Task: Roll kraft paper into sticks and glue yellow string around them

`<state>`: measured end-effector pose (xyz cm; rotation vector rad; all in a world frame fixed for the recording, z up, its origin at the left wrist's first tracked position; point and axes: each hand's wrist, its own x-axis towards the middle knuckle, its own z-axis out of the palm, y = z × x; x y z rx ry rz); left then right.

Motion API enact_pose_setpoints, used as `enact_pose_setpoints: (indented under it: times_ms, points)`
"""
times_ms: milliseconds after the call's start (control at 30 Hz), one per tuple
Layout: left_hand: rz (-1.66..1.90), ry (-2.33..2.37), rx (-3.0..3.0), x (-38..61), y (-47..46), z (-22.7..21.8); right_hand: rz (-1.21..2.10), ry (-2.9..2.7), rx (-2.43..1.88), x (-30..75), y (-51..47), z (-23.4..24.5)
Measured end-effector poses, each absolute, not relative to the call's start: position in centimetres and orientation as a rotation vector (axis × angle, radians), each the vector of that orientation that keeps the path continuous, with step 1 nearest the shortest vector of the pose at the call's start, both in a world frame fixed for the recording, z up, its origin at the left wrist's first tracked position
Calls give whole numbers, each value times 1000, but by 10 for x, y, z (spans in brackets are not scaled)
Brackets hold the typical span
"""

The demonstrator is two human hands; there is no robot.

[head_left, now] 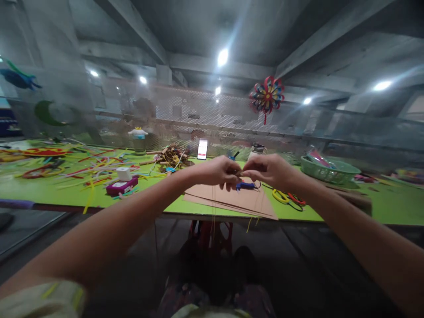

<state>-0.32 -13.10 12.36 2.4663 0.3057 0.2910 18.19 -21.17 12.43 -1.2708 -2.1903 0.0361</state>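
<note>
Above the near edge of the table, my left hand (pixel 221 171) is closed, and thin pale-yellow strands (pixel 213 205) hang down from it past the edge. My right hand (pixel 269 170) meets it fingertip to fingertip in a pinch. What lies between the fingertips is small and blurred, so I cannot tell what the right fingers hold. Below both hands lie flat brown cardboard sheets (pixel 228 198). A blue-handled tool (pixel 247 185) rests on them, partly hidden by my fingers. Close to my right forearm are yellow loop handles (pixel 280 196) and red handles (pixel 296 199).
A lit phone (pixel 202 149) stands upright at the back. Left of it are a pile of brown pieces (pixel 172 157), a purple box (pixel 122 186), a white cube (pixel 123 173) and scattered coloured strips (pixel 91 176). A green basket (pixel 329 170) stands right; a pinwheel-like flower (pixel 267 95) hangs behind.
</note>
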Motion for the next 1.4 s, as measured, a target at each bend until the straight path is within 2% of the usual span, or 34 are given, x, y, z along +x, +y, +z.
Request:
enact_pose_setpoints:
  times_ms: [167,400,700,933,1167,1400]
  points:
    - [369,384,2582,-22,-132,100,170,-2242,-1273,185,-214,109]
    - [502,472,2702,-34,-139,91,-125,-2304,-1319,183,-220,93]
    - [552,559,2778,-38,-146,84,-268,-2291,-1229,172,-219,81]
    - [548,690,2638,-48,-127,52,-429,-2305,-1126,171,-195,51]
    - [476,717,2621,-48,-93,36,-303,-2340,-1117,168,-154,27]
    - [535,824,2567,-73,-60,73,82,-2287,-1242,162,-128,32]
